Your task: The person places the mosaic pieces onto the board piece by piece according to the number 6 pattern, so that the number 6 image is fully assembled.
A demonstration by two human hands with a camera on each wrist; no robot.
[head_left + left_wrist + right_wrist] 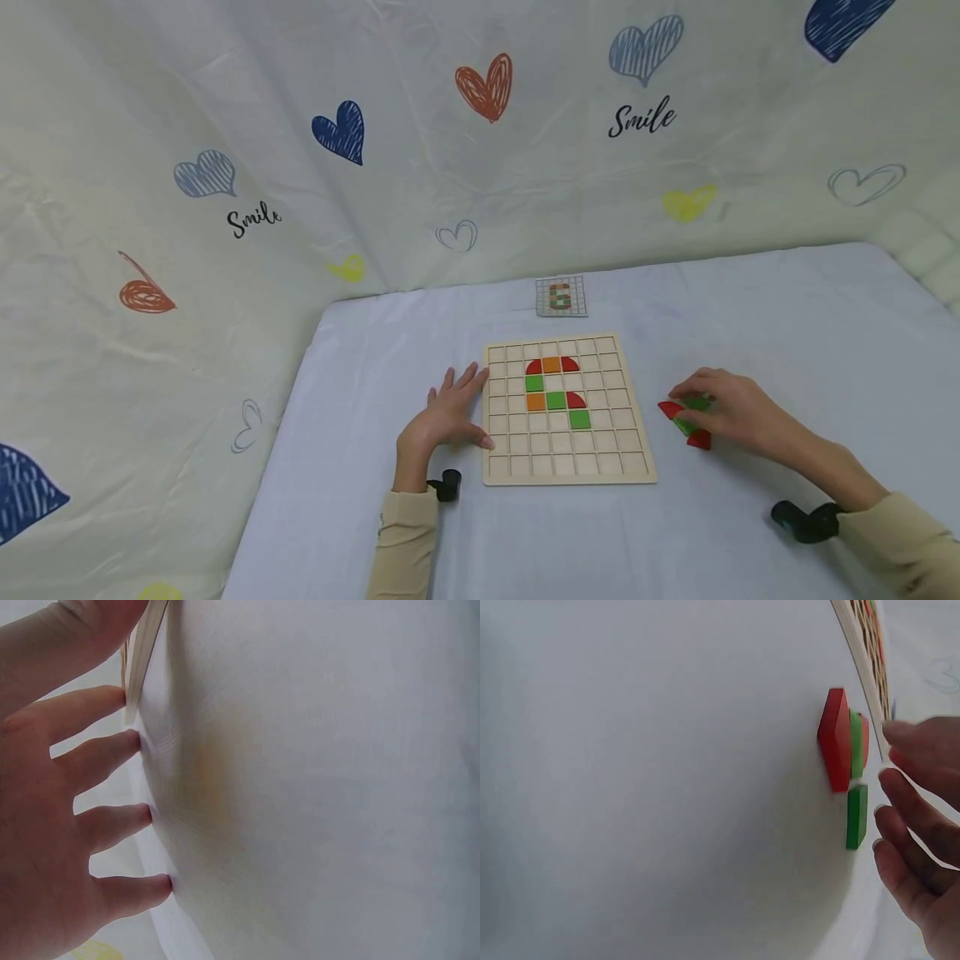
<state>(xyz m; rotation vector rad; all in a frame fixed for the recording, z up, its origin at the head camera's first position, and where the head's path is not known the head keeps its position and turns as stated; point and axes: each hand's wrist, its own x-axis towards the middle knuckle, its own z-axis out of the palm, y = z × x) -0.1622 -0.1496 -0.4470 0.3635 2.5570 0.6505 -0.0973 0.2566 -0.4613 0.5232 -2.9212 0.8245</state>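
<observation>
A wooden grid board (570,463) lies on the table, with red quarter-circles, orange squares and green squares set in its upper middle cells. My left hand (447,414) spreads its fingers along the board's left edge; the thumb and a fingertip touch it. Right of the board, my right hand (738,412) is above several loose pieces. These include a red quarter-circle (835,740), a green piece (857,816) and another green piece (856,742). Between the right thumb and index finger shows a sliver of a red piece (904,765), mostly hidden by the fingers.
Behind the board lies a small pattern card (561,297) printed with a grid and coloured shapes. A white cloth covers the table (420,333). A curtain (405,208) with hearts and the word Smile hangs behind it.
</observation>
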